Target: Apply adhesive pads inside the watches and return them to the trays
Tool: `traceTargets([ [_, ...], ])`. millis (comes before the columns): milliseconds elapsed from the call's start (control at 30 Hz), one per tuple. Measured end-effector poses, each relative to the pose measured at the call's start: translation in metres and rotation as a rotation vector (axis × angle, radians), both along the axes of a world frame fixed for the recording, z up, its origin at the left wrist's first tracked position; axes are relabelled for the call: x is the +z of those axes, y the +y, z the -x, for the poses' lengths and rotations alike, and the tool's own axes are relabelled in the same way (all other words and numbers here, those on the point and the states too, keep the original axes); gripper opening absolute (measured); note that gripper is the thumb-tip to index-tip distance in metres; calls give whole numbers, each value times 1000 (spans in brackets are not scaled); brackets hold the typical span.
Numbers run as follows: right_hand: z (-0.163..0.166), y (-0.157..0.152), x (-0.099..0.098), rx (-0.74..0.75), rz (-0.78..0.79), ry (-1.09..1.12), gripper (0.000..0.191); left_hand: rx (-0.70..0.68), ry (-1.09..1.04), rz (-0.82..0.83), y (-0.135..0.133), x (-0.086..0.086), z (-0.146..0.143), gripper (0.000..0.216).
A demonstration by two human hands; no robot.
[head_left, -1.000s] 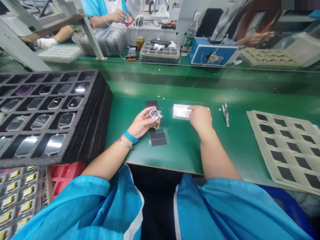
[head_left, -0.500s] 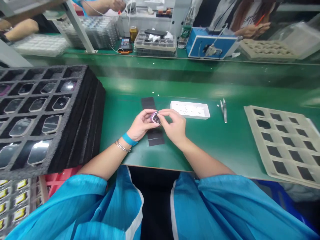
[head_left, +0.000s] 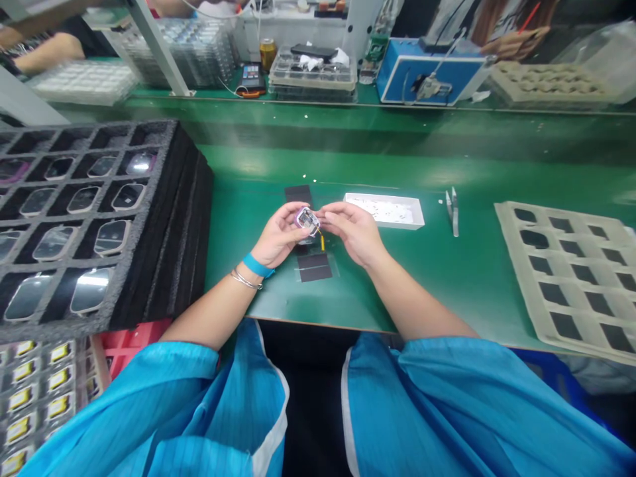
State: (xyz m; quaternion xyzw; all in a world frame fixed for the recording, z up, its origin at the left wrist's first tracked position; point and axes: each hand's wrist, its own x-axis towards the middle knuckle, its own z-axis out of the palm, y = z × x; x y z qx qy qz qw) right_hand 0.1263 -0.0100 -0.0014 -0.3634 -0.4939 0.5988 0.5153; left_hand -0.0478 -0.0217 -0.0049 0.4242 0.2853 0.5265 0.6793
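Note:
My left hand (head_left: 279, 235) is closed around a small purple-rimmed smartwatch case (head_left: 307, 222), thumb on its near side. The case is turned so that its open inside with small electronic parts shows. From its lower right hangs a thin yellow flex strip (head_left: 322, 242). My right hand (head_left: 356, 232) has its thumb and fingers pinched at the right edge of the case; the exact contact is too small to make out. Beneath both hands lie black rectangular pads (head_left: 315, 266) on the green table.
A white box (head_left: 385, 211) with tiny pieces and metal tweezers (head_left: 452, 212) lie beyond my right hand. Stacked black foam trays (head_left: 166, 265) of watch screens stand left, a beige tray (head_left: 541, 318) right. A blue machine (head_left: 397, 69) sits on the back shelf; other people's hands are behind.
The watch case has turned to show more of its inside, and the yellow strip now hangs in sight. My right fingers have shifted from over the case to its right edge.

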Motion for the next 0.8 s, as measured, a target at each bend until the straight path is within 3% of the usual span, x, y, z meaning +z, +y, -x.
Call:
traceTargets([
  [133,8,-7,1,49,30,49,42,47,-10,-20,3,0,4,56],
  [333,9,-10,1,295,343,80,33,73,0,-15,11,1,12,58],
  [400,7,-8,0,314,380,74,28,89,2,-6,14,-1,15,55],
  [633,0,0,5,46,223,52,20,45,5,40,15,-1,20,51],
  [800,-3,-6,13,75,85,-52,22,-44,54,18,8,5,23,52],
])
